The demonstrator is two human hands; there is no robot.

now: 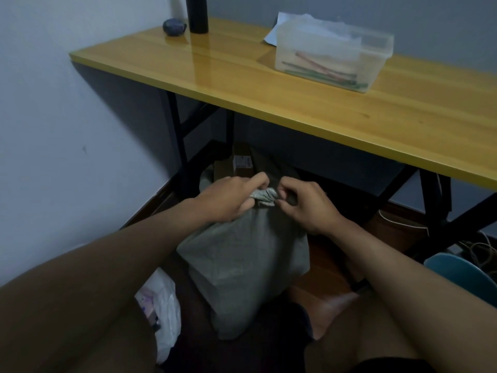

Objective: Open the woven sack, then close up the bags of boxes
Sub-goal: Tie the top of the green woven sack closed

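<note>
1. both hands are working at the gathered neck of the sack (242, 265), which is sitting on the floor under the table (269, 90).
2. left hand (228, 200) is gripping the bunched top; right hand (306, 205) is pinching beside it.
3. this looks like the opening step; next, loosening that twist.

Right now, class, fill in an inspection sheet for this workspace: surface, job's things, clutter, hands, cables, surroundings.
Surface: yellow wooden table on black legs; dark floor below.
Job's things: grey woven sack on the floor, its bunched neck gathered; cardboard boxes behind it under the table.
Clutter: clear plastic tub of sticks, black cylinder and small dark object on the table; white plastic bag on the floor.
Hands: left hand and right hand both pinch the neck.
Cables: white cord and tangled wires at right.
Surroundings: pale wall, blue chair seat.
</note>
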